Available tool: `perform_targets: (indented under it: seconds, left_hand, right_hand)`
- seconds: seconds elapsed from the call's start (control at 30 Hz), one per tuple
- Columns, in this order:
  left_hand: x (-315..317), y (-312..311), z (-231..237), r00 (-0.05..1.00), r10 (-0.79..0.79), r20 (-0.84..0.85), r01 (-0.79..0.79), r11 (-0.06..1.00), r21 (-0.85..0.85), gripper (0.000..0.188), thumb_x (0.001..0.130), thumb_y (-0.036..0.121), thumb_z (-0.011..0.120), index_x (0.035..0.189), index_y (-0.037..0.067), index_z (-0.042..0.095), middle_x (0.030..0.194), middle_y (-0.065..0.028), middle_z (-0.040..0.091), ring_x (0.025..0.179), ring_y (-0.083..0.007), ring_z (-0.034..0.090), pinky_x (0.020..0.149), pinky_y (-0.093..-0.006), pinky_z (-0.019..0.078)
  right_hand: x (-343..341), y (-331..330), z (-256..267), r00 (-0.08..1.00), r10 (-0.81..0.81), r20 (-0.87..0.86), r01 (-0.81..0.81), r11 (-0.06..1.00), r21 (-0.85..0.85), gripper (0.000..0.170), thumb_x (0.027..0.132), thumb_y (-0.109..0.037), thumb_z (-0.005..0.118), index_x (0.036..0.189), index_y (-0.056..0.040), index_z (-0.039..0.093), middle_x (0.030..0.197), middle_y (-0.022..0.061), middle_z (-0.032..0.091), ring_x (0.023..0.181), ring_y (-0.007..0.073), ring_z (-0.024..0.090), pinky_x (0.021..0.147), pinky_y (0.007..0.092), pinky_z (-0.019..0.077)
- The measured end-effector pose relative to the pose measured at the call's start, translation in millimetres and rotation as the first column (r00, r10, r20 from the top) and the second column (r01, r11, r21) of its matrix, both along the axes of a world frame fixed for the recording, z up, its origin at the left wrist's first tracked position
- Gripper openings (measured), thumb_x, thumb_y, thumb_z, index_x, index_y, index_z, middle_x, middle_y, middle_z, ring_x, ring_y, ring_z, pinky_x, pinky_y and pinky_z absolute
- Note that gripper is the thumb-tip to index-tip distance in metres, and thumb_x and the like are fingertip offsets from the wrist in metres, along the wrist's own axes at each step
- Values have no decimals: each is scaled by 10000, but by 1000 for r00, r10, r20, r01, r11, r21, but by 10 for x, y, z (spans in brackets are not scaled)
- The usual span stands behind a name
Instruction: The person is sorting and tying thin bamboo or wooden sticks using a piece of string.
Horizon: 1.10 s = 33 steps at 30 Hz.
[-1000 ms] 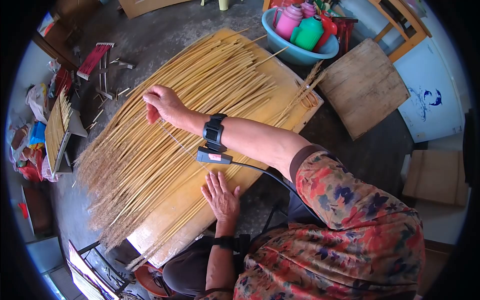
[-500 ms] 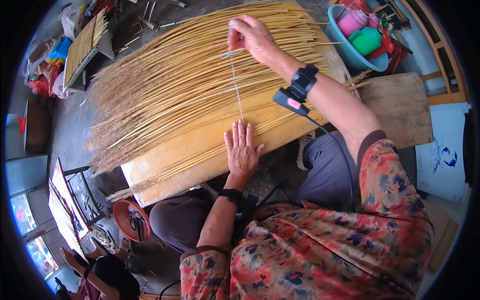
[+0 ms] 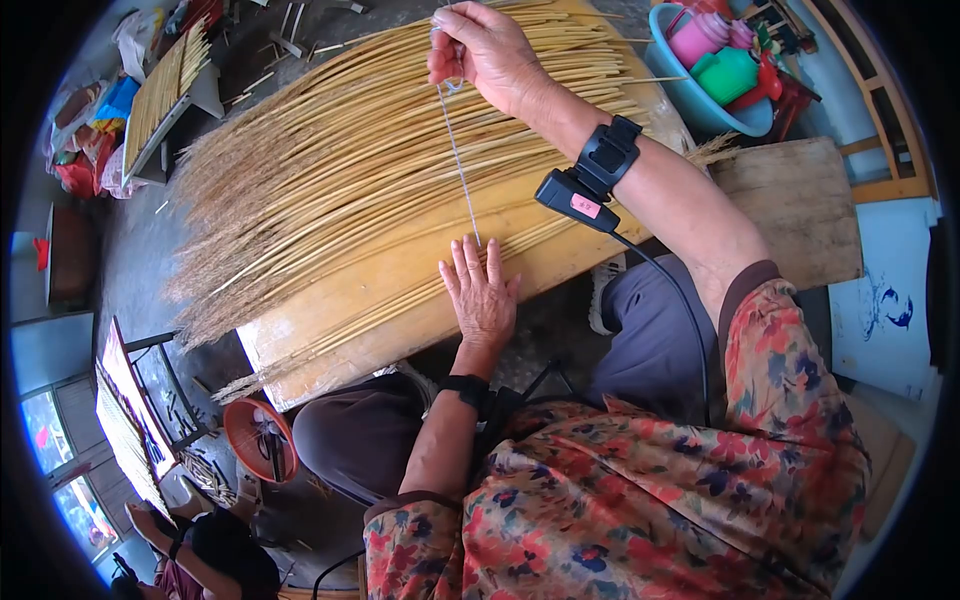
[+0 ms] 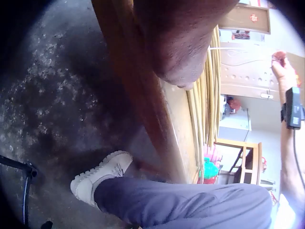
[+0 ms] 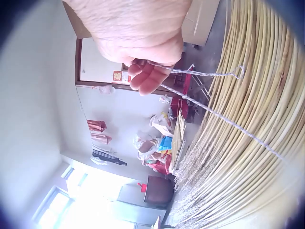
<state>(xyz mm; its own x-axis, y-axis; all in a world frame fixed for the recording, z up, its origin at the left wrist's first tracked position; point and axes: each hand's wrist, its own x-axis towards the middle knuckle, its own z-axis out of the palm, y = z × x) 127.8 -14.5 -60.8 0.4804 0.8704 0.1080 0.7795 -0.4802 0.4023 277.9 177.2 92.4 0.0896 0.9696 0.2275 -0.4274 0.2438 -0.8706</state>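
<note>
My left hand (image 3: 482, 300) lies flat with fingers spread, over a few thin stalks (image 3: 400, 312) along the near side of the wooden tabletop (image 3: 560, 268). A pale string (image 3: 460, 160) runs straight from its fingertips up to my right hand (image 3: 485, 55). That hand is raised above the far stalks and pinches the string with curled fingers. A loose end of string (image 5: 205, 73) with a small loop dangles from it in the right wrist view. Beneath the string spreads a wide layer of dry reed stalks (image 3: 400, 130), their feathery heads (image 3: 225, 240) to the left.
A blue basin (image 3: 680, 85) with pink and green jugs stands beyond the table's right end, near a wooden board (image 3: 790, 215). An orange bucket (image 3: 260, 440) sits on the floor at the lower left. Another person (image 3: 215, 555) is partly visible there. Stalks lie on a rack (image 3: 165, 95).
The head view has turned, so the table sits differently in it. My right hand has moved away from the left, and lately slightly leftward, keeping the string. The left hand stays flat.
</note>
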Motion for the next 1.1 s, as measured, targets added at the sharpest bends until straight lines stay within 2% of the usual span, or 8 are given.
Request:
perform_targets:
  seconds: [0.2, 0.43, 0.53, 0.67, 0.73, 0.8, 0.9, 1.1]
  left_hand:
    - [1, -14, -36, 1000, 20, -2, -20, 1000, -11, 630, 758, 292, 590, 1273, 45, 323, 1367, -216, 206, 1284, -379, 145, 1027, -535, 83]
    - [21, 2, 16, 1000, 12, -15, -12, 1000, -27, 632, 769, 304, 567, 1278, 31, 311, 1368, -217, 208, 1289, -373, 132, 1034, -523, 66]
    - [18, -21, 29, 1000, -13, -12, 12, 999, -31, 627, 771, 297, 561, 1280, 31, 310, 1372, -211, 206, 1292, -369, 127, 1035, -517, 63]
    - [21, 3, -47, 999, -4, -43, 3, 1000, -21, 615, 780, 293, 547, 1280, 26, 309, 1374, -206, 205, 1292, -366, 125, 1035, -518, 58]
    - [9, -8, -49, 998, 8, -57, -9, 1000, -27, 612, 782, 290, 545, 1281, 30, 304, 1374, -203, 206, 1292, -368, 122, 1036, -517, 59]
    - [15, -15, -20, 996, -11, -90, 8, 999, -36, 621, 785, 318, 543, 1287, 47, 300, 1381, -210, 187, 1295, -371, 110, 1038, -523, 60]
    - [28, -16, -9, 997, 13, -79, -15, 1000, -23, 616, 782, 303, 542, 1288, 46, 301, 1379, -209, 185, 1294, -363, 120, 1037, -510, 68]
    - [13, -20, -46, 994, 11, -111, -10, 1000, 12, 612, 782, 303, 546, 1286, 45, 312, 1380, -212, 180, 1293, -365, 122, 1035, -512, 75]
  right_hand:
    - [-154, 221, -127, 994, -109, -12, 108, 993, -41, 159, 843, -154, 520, 868, -1, 483, 658, 71, 526, 521, 174, 573, 475, 306, 519]
    - [-371, 164, -231, 996, 1, -86, -4, 999, -32, 189, 850, -206, 527, 837, -27, 470, 654, 61, 534, 570, 168, 577, 548, 286, 498]
    - [-333, -278, -439, 971, 159, 177, -131, 978, -163, 223, 885, -238, 468, 789, -37, 460, 594, 43, 548, 525, 117, 557, 487, 231, 469]
    - [-274, -1129, -1019, 744, 417, 523, -184, 880, -439, 248, 885, -233, 455, 736, -36, 477, 537, 38, 528, 462, 102, 507, 422, 245, 404]
    - [-166, -1449, -1140, 639, 293, 711, -43, 937, -348, 201, 858, -204, 449, 770, -29, 498, 625, 115, 563, 569, 259, 573, 522, 361, 446]
    - [7, -1556, -1196, 451, 132, 883, 145, 965, -219, 194, 837, -224, 473, 785, -41, 512, 673, 135, 581, 638, 308, 579, 566, 391, 446]
    - [183, -1598, -1241, 298, 115, 947, 230, 955, -189, 207, 830, -261, 481, 807, -62, 531, 713, 128, 596, 682, 319, 580, 587, 412, 443]
    - [338, -1286, -1408, 208, 29, 978, 233, 969, -78, 194, 820, -286, 483, 819, -105, 553, 705, 107, 600, 671, 315, 581, 581, 424, 439]
